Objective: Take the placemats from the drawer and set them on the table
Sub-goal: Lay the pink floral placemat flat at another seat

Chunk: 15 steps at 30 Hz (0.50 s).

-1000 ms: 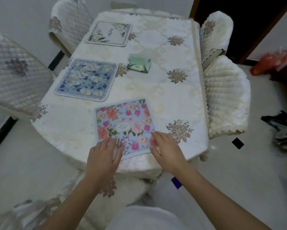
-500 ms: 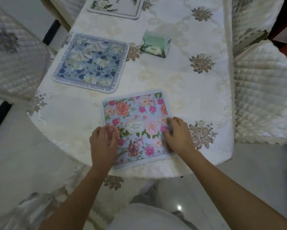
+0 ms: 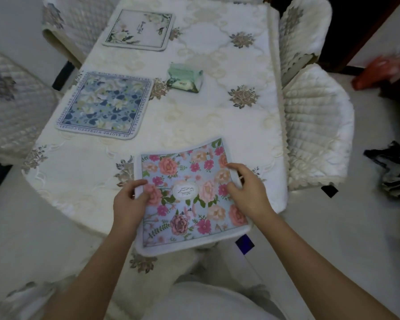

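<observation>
A pink-flowered placemat (image 3: 187,195) is held at the near end of the table (image 3: 217,125), its near edge hanging past the table's rim and its far edge curled up. My left hand (image 3: 129,202) pinches its left edge and my right hand (image 3: 247,192) grips its right edge. A blue-flowered placemat (image 3: 104,103) lies flat on the table's left side. A white placemat with green leaves (image 3: 140,30) lies flat at the far left.
A green tissue pack (image 3: 186,77) sits mid-table. Quilted cream chairs stand at the left (image 3: 11,107), far left (image 3: 76,21) and right (image 3: 314,125). A red bag (image 3: 379,70) and a dark striped cloth (image 3: 395,167) lie on the floor to the right.
Both hands have gone from pressing flat on the pink placemat to gripping its side edges. The mat has lifted, shifted right and toward me, and now overhangs the table's near rim.
</observation>
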### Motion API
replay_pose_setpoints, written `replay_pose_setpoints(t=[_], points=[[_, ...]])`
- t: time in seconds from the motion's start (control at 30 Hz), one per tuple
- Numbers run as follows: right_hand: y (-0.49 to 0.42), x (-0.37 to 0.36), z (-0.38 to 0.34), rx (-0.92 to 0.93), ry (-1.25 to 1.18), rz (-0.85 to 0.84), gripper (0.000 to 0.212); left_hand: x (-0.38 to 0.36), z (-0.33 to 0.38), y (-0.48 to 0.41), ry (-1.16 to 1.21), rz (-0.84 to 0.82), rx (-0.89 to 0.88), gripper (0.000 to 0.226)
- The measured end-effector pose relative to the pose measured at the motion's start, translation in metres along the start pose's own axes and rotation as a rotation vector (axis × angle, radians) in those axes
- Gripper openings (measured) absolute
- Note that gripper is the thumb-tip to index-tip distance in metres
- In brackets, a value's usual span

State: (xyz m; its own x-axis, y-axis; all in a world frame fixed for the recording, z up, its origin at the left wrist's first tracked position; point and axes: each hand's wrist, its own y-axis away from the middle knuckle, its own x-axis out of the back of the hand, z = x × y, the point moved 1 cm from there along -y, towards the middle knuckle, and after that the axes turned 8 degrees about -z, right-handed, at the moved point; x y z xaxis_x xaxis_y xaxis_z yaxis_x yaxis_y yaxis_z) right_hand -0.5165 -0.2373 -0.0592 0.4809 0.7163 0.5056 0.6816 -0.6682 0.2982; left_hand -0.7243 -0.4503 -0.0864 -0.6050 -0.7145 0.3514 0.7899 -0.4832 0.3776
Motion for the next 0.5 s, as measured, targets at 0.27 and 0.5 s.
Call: replay_pose_setpoints(t=[0.27,0.5], points=[[0.104,0.144,0.043,0.088,-0.128,0.223,0.039,-0.106,0.089,0.109,0.118,-0.095,-0.208,0.023],[0.247,0.238,0.151,-0.086,-0.153,0.449,0.036,-0.244,0.122,0.207,0.102,-0.386,-0.315,0.02]])
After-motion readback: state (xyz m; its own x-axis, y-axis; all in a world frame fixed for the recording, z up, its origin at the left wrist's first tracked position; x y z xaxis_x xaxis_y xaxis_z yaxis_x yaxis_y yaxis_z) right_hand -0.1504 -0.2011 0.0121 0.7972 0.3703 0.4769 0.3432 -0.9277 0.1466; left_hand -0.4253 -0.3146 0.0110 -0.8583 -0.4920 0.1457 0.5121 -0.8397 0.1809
